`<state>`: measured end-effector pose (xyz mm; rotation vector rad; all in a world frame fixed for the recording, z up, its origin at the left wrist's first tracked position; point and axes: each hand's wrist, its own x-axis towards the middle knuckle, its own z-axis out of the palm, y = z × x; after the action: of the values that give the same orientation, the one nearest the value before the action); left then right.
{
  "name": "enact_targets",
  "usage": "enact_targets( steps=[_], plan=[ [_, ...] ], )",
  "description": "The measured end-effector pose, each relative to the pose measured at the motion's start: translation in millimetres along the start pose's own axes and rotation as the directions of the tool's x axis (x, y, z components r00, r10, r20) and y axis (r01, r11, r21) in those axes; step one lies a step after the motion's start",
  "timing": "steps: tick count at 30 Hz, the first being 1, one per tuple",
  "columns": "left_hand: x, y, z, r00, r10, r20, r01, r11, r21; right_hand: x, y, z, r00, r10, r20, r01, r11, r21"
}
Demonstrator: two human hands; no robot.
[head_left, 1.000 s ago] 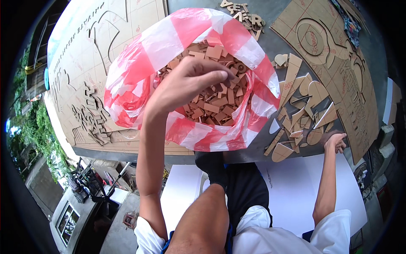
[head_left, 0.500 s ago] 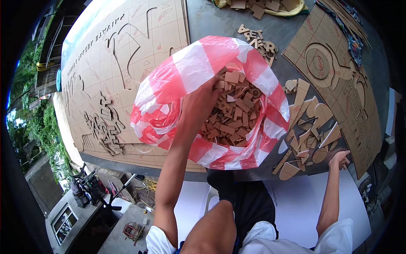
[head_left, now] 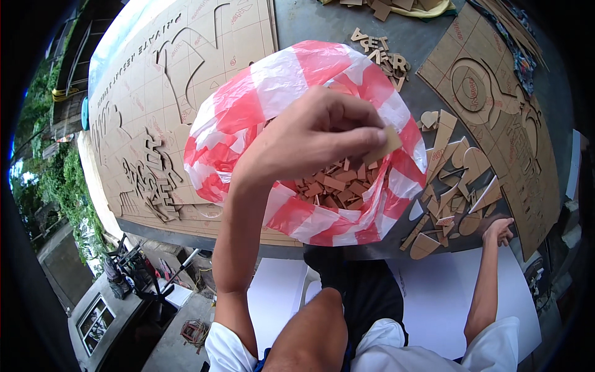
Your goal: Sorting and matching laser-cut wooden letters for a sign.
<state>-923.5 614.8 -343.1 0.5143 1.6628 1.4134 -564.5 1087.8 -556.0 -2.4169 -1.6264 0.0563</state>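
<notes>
My left hand is above the red-and-white checked plastic bag, pinching a small flat tan piece between thumb and fingers. Below it, the open bag holds many small brown offcuts, partly hidden by the hand. At the table's near right edge, my right hand rests with its fingers apart and nothing in them. Close to it lies a loose pile of curved and pointed brown scraps, some with white faces.
Large brown paper-covered sheets with cut-out shapes cover the left; another cut sheet lies right. Cut letters sit beyond the bag, and a yellow-edged bag of scraps stands at the far edge. White panels are below the table.
My left hand has risen out of the bag and moved right, now with a small tan piece in its fingers. The right hand has stayed at the table edge.
</notes>
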Motion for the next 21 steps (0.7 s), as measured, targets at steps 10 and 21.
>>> enact_targets(
  steps=[10, 21],
  plan=[
    [7.8, -76.5, 15.0, 0.943, -0.194, -0.272, 0.328, 0.681, 0.654, -5.3, -1.0, -1.2, 1.0, 0.011, -0.002, -0.011, 0.999, 0.03],
    [22.3, -122.1, 30.7, 0.828, 0.372, -0.42, 0.188, 0.522, 0.832, -9.2, -4.2, -3.8, 1.0, 0.009, 0.011, -0.009, 0.999, 0.032]
  ],
)
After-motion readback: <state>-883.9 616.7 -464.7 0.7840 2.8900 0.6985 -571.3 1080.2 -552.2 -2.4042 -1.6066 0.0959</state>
